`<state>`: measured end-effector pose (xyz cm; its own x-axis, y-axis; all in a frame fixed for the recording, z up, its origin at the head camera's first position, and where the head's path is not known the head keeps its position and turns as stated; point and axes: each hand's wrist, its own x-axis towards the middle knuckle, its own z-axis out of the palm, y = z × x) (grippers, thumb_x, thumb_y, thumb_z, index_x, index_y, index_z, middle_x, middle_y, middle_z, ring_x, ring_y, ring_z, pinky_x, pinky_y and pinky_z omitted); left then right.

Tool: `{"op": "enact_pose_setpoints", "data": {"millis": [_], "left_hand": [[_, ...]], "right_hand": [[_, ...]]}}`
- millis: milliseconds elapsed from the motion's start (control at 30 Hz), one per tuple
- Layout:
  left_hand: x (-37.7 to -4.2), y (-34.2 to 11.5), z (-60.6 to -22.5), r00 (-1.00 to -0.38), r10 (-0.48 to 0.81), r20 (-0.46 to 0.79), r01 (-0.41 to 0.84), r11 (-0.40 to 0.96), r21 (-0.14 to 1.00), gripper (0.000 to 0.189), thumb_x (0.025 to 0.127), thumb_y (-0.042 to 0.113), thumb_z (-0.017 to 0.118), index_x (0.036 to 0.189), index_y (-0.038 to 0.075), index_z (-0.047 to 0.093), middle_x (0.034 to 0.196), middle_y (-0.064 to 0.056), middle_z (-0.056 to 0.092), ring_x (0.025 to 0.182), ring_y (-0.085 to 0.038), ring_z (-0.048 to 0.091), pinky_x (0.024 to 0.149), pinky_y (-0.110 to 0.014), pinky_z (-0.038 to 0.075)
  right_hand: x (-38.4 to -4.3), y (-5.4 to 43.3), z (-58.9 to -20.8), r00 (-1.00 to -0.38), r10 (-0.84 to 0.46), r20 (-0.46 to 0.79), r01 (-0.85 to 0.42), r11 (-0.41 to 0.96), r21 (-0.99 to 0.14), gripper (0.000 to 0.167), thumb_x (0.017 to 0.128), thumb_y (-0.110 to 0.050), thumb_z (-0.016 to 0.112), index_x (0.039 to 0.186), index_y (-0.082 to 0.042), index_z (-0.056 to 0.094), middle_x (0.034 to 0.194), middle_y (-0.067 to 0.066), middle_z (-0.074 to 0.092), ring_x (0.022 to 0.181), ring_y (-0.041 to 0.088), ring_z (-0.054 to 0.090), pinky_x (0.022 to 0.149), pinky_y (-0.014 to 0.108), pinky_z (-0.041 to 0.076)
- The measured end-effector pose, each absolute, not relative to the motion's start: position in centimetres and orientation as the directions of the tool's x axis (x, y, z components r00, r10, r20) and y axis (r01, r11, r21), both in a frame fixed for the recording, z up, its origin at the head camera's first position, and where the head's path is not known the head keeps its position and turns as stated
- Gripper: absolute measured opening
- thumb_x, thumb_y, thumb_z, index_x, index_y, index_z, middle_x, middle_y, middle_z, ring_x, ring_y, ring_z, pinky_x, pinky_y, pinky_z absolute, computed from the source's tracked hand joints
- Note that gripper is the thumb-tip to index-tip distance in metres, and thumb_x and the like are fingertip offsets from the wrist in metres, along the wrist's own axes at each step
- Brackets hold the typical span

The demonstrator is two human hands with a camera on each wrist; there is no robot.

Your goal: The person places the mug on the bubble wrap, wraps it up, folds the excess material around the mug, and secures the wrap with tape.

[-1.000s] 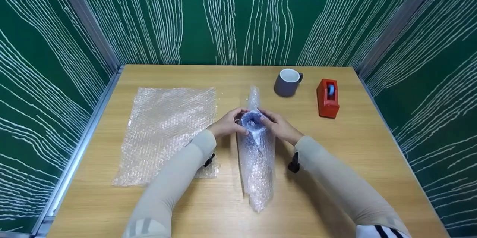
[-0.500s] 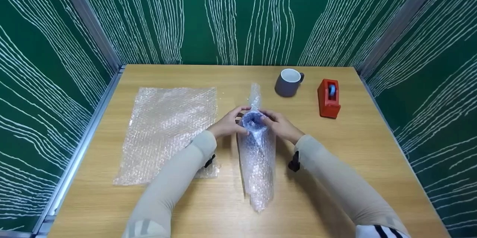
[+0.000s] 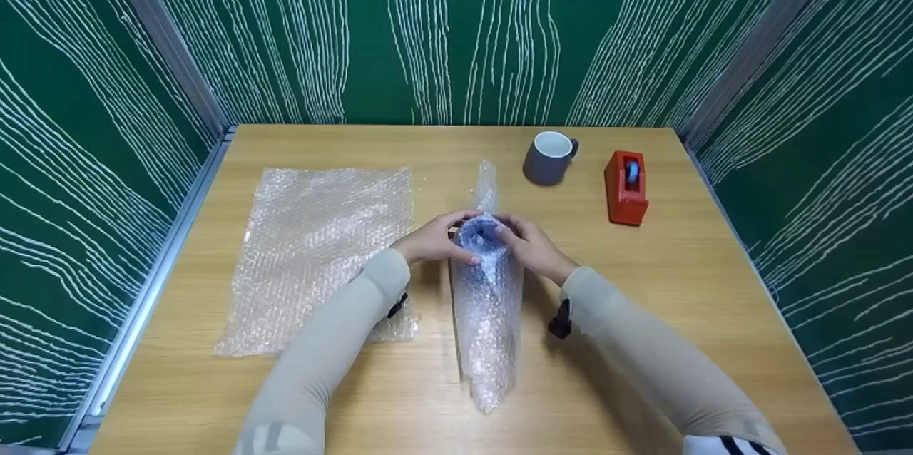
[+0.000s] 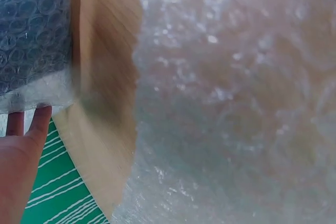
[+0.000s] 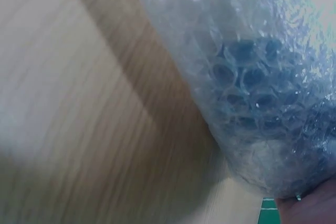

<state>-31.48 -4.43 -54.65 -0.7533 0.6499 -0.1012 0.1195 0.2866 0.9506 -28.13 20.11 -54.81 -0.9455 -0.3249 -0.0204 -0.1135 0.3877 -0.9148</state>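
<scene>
A dark blue, cup-shaped thing (image 3: 479,232) sits inside a roll of clear bubble wrap (image 3: 488,341) at mid-table. Its round end faces up toward the head camera; whether it has a handle is hidden. My left hand (image 3: 439,237) grips it from the left, thumb in front and fingers behind. From the other side my right hand (image 3: 538,248) holds it, the thumb lying at its round edge. Dark blue shows through the bubbles (image 4: 31,30) in the left wrist view, where the left fingers (image 4: 39,121) touch the wrap's end. In the right wrist view only a bit of the hand (image 5: 315,208) shows.
A flat sheet of bubble wrap (image 3: 321,248) lies on the table (image 3: 606,369) at the left. At the back right stand a dark grey mug (image 3: 548,161) and a red tape dispenser (image 3: 626,191). Green walls (image 3: 364,27) with white lines enclose the table.
The wrapped thing and both hands have shifted very slightly toward the person, and the roll's near end lies a little closer. Both hands keep their hold.
</scene>
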Motion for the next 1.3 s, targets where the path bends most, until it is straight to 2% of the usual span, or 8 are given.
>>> {"op": "enact_pose_setpoints", "data": {"millis": [133, 300, 433, 767, 1100, 1300], "left_hand": [[-31.5, -4.7, -54.7, -0.762, 0.638, -0.109, 0.141, 0.328, 0.934, 0.095, 0.084, 0.014, 0.093, 0.166, 0.015, 0.045, 0.164, -0.015, 0.051, 0.150, -0.038, 0.052, 0.127, -0.050, 0.044], [-31.5, -4.8, -54.9, -0.761, 0.642, -0.096, 0.157, 0.325, 0.933, 0.091, 0.085, 0.015, 0.092, 0.165, 0.014, 0.046, 0.163, -0.014, 0.054, 0.150, -0.037, 0.052, 0.128, -0.049, 0.043], [-31.5, -4.9, -54.9, -0.769, 0.632, -0.096, 0.154, 0.330, 0.931, 0.091, 0.085, 0.015, 0.092, 0.165, 0.014, 0.046, 0.162, -0.014, 0.055, 0.150, -0.036, 0.052, 0.129, -0.049, 0.041], [-31.3, -4.6, -54.8, -0.773, 0.624, -0.109, 0.149, 0.347, 0.926, 0.091, 0.085, 0.015, 0.093, 0.164, 0.016, 0.047, 0.162, -0.012, 0.056, 0.149, -0.034, 0.053, 0.132, -0.051, 0.036], [-31.5, -4.6, -54.9, -0.768, 0.633, -0.102, 0.114, 0.291, 0.950, 0.086, 0.087, 0.008, 0.089, 0.163, 0.010, 0.048, 0.160, -0.014, 0.057, 0.151, -0.036, 0.052, 0.129, -0.045, 0.042], [-31.6, -4.8, -54.9, -0.773, 0.625, -0.105, 0.124, 0.311, 0.942, 0.088, 0.086, 0.012, 0.091, 0.163, 0.013, 0.049, 0.162, -0.013, 0.056, 0.151, -0.034, 0.052, 0.131, -0.048, 0.038]], "right_hand": [[-28.6, 20.2, -54.6, -0.949, -0.313, -0.029, -0.103, 0.396, -0.912, 0.046, 0.113, -0.018, 0.057, 0.151, 0.007, 0.056, 0.148, 0.028, 0.064, 0.141, 0.041, 0.060, 0.124, 0.054, 0.046], [-30.5, 20.8, -53.7, -0.971, -0.235, -0.044, -0.061, 0.421, -0.905, 0.045, 0.111, -0.020, 0.062, 0.146, 0.008, 0.061, 0.144, 0.029, 0.067, 0.137, 0.041, 0.063, 0.121, 0.053, 0.049], [-32.7, 20.9, -52.5, -0.973, -0.198, -0.114, 0.007, 0.472, -0.882, 0.049, 0.110, -0.023, 0.064, 0.150, 0.005, 0.058, 0.148, 0.026, 0.063, 0.140, 0.041, 0.060, 0.123, 0.055, 0.047], [-36.9, 20.4, -51.3, -0.933, -0.214, -0.291, 0.121, 0.572, -0.811, 0.064, 0.107, -0.023, 0.070, 0.159, 0.003, 0.045, 0.149, 0.025, 0.059, 0.139, 0.038, 0.058, 0.121, 0.053, 0.049], [-38.9, 20.5, -51.9, -0.897, -0.261, -0.357, 0.161, 0.558, -0.814, 0.063, 0.109, -0.029, 0.067, 0.159, 0.002, 0.046, 0.156, 0.026, 0.057, 0.139, 0.039, 0.060, 0.118, 0.052, 0.053], [-39.1, 20.5, -52.0, -0.870, -0.290, -0.399, 0.198, 0.535, -0.821, 0.062, 0.112, -0.029, 0.061, 0.161, 0.005, 0.044, 0.156, 0.028, 0.054, 0.137, 0.038, 0.058, 0.122, 0.054, 0.050]]}}
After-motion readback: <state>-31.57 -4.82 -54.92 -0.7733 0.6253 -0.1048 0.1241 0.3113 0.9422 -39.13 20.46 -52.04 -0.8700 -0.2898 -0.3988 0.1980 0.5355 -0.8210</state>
